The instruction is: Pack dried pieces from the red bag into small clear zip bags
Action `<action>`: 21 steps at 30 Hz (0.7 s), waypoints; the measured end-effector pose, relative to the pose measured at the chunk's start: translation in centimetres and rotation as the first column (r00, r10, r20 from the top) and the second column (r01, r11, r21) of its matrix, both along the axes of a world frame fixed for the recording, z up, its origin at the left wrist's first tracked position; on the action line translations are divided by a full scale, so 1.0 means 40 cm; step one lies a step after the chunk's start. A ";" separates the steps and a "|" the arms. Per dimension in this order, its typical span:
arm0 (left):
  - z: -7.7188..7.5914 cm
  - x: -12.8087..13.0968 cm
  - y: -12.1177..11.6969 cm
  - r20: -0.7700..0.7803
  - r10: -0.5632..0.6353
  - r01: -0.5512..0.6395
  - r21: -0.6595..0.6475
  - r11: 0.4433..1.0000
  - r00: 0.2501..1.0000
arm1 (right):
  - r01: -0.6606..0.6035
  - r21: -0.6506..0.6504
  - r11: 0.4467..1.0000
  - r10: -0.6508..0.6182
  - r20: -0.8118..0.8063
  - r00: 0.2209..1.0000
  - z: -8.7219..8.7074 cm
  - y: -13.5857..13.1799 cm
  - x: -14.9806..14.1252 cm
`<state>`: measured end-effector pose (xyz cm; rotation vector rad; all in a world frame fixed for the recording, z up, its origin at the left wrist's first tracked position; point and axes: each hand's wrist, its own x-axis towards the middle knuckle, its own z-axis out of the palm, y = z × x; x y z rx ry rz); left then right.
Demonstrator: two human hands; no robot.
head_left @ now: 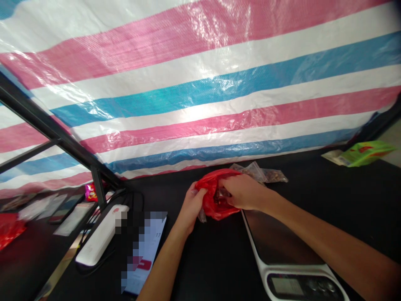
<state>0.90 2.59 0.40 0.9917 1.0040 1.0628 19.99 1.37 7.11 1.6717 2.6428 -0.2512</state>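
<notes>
A red plastic bag point(216, 211) stands with its mouth open on the black table, left of a digital scale point(282, 238). Its left rim is pinched between the thumb and fingers of my left hand point(192, 205). My right hand point(242, 191) reaches into the bag's mouth, its fingers bent and partly hidden by the red plastic. Dark brown bits and some clear plastic show inside, near those fingertips; whether they grip anything cannot be made out. Behind the bag lie clear zip bags point(272, 175) with brown pieces in them.
A white power strip point(102, 236) with black cables and a lit phone point(147, 251) lie to the left. A green packet point(366, 154) is at the far right. A striped sheet point(200, 92) hangs behind, beside a black metal frame point(72, 144).
</notes>
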 end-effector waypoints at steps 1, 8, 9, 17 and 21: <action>0.003 -0.006 0.002 -0.041 0.017 -0.017 0.012 1.000 0.999 | 0.000 0.001 1.000 0.000 0.001 1.000 0.001 -0.001 0.002; 0.001 -0.021 0.001 -0.093 0.049 -0.053 -0.040 0.998 0.994 | -0.051 -0.007 0.999 0.051 -0.015 0.999 0.007 -0.012 -0.007; 0.000 -0.018 0.000 -0.078 0.065 -0.069 -0.045 0.997 0.995 | -0.052 -0.009 0.999 0.052 -0.017 0.999 0.007 -0.012 -0.009; 0.013 0.001 -0.001 0.163 0.011 0.035 -0.281 0.959 0.987 | -0.045 -0.023 0.999 0.044 -0.036 0.998 -0.009 -0.003 -0.006; 0.007 -0.014 0.007 -0.009 -0.001 0.001 -0.045 0.999 1.000 | -0.022 -0.028 0.999 0.021 -0.041 0.999 -0.003 0.002 0.006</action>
